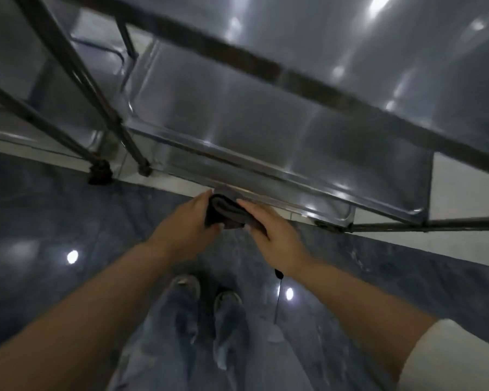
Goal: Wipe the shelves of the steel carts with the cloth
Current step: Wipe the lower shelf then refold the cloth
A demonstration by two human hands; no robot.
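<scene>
A dark folded cloth (226, 211) hangs between both my hands, just in front of the near rim of the steel cart's lower shelf (266, 131). My left hand (187, 224) grips the cloth's left end, fingers curled under it. My right hand (271, 230) holds its right side, fingers laid over the fabric and thumb tucked beneath. The cart's upper shelf (393, 52) juts over the lower one at the top right. The whole view is blurred.
A second steel cart (26, 52) stands to the left, its dark legs (99, 170) ending on castors at the floor. A dark rail (421, 224) runs right from the cart's corner. Below are glossy blue-grey floor tiles (54, 215) and my two shoes.
</scene>
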